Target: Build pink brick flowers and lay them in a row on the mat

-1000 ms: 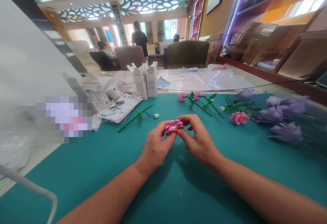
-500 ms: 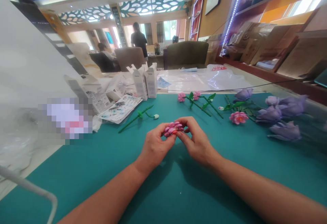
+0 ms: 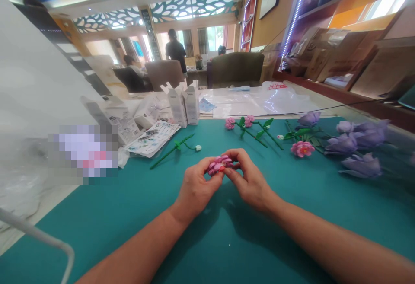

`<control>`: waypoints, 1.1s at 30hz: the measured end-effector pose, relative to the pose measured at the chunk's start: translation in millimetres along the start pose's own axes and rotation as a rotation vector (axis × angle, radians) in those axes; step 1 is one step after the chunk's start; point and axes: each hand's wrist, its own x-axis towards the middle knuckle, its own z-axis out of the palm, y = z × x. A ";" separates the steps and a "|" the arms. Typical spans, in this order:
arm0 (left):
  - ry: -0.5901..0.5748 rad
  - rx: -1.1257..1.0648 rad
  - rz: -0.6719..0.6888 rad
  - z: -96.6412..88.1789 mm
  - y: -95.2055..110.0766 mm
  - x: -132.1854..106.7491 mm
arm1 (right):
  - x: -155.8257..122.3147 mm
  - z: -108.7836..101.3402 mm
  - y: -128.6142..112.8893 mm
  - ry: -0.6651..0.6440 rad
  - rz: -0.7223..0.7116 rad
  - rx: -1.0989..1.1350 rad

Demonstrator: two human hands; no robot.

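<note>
On green mat [image 3: 113, 202], had flower stems [image 3: 255, 136] lying forward, presumably for elbow room; pinched pink flower [image 3: 216, 166] between left hand [image 3: 198, 181] and right hand [image 3: 249, 180], both nearly closed, likely for steadiness.

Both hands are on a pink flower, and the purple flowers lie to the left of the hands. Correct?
Wrong side: the head view shows the purple flowers to the right. The left hand and right hand are on a pink flower, as stated.
</note>
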 end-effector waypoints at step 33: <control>-0.044 -0.022 0.056 -8.0 4.3 -1.4 | 1.4 -2.1 -11.8 0.004 -0.040 0.091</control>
